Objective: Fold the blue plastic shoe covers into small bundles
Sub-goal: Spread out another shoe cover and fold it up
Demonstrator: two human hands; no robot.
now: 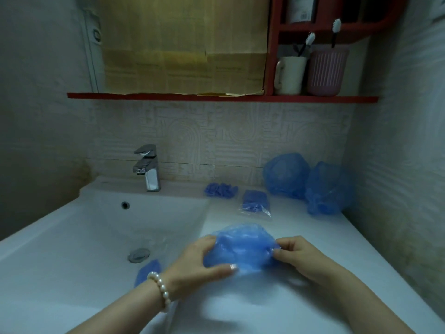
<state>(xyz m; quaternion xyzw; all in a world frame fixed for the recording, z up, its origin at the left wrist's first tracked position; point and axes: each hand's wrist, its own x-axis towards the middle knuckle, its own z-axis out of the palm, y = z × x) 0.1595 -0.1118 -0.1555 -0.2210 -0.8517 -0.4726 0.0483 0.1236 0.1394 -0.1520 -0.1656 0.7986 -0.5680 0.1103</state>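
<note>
In the lower centre of the frame both hands work on one blue shoe cover [240, 247], which is puffed up and lies on the white table [325, 237] just right of the sink basin [108, 237]. The left hand [199, 259] comes in from the lower left, its fingers curled over the cover's left end and its thumb laid along the near edge, so it grips the plastic. A pearl bracelet [160, 288] sits on that wrist. The right hand [296, 256] enters from the lower right and pinches the cover's right end between thumb and fingertips.

Further back on the table, right of centre, lie a row of small dark blue folded bundles [221, 189] and, just right of them, a clear bag [256, 203] with more blue pieces inside. Behind these, against the tiled wall at the right, stand two loose, puffy shoe covers [286, 177] side by side, touching or nearly so. Another piece of blue plastic [147, 272] lies in the basin near the drain plug [139, 255], partly hidden by the left wrist.

A chrome tap [149, 167] stands at the back of the basin, left of centre. Across the upper frame runs a red shelf [168, 95]; in its right compartment stand a white mug [291, 74] and a ribbed pink cup [327, 72], both holding toothbrushes [310, 39]. Yellowish paper [183, 44] covers the panel above the shelf.
</note>
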